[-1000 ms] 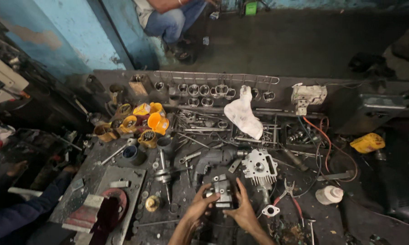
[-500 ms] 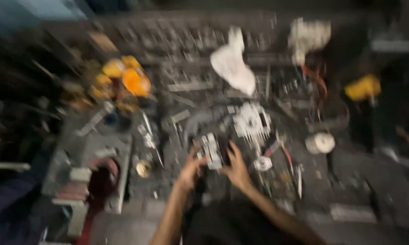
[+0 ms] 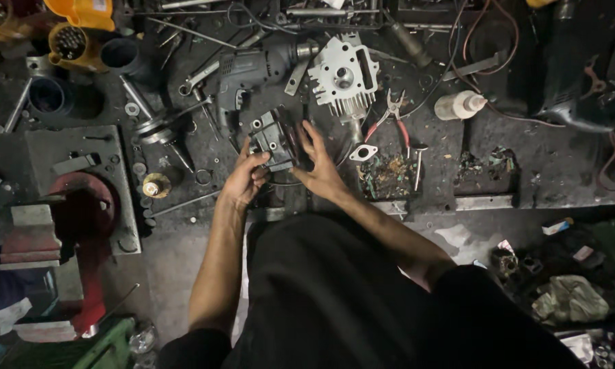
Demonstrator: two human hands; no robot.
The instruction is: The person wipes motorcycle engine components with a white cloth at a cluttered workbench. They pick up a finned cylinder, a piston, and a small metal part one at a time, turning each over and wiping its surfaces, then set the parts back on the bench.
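My left hand (image 3: 242,179) and my right hand (image 3: 317,167) both grip a dark metal engine block part (image 3: 273,140) from either side, just above the grimy workbench (image 3: 184,198). Right behind it lies a silver finned cylinder head (image 3: 343,75). A grey power drill (image 3: 249,72) lies to the left of the cylinder head. Red-handled pliers (image 3: 389,116) rest to the right of my right hand, beside a small flat gasket (image 3: 362,153).
A red bench vise (image 3: 82,225) stands at the left edge. Yellow and orange cups (image 3: 82,27) sit at the far left. A white squeeze bottle (image 3: 461,104) lies at right. Wrenches, valves, wires and loose scraps cover the bench. Rags lie on the floor at lower right.
The camera has dropped closer and tilted down toward the bench. Both hands stay on the metal part, now seen larger in the middle.
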